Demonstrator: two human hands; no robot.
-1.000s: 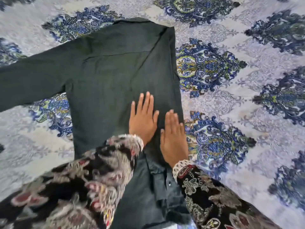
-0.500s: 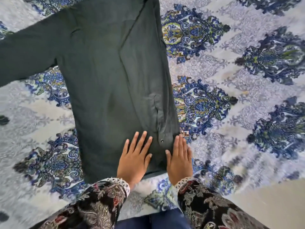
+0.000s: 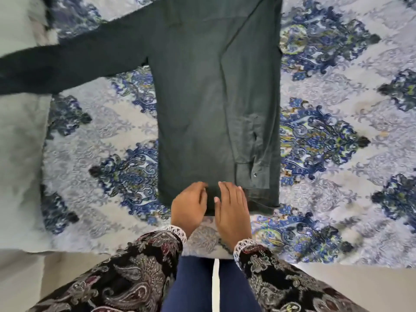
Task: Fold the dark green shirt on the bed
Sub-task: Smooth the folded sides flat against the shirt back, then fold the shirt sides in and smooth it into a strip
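The dark green shirt (image 3: 202,104) lies flat on the bed, its hem nearest me. Its right side and right sleeve are folded inward, the buttoned cuff (image 3: 253,174) lying near the hem. The left sleeve (image 3: 67,61) stretches out to the left across the bed. My left hand (image 3: 189,204) rests at the hem's middle with fingers curled down onto the cloth. My right hand (image 3: 231,206) lies flat beside it, palm down on the hem, fingers together. Neither hand visibly pinches the fabric.
The bedspread (image 3: 337,143) is pale grey with blue paisley medallions. A plain pale grey cloth (image 3: 20,165) covers the bed's left side. The bed's near edge (image 3: 349,264) runs just below my wrists, with my legs and the floor beneath.
Both hands have slid down the shirt from its middle to the hem. My left fingers have curled. The view has drawn back, showing more of the shirt and bed edge.
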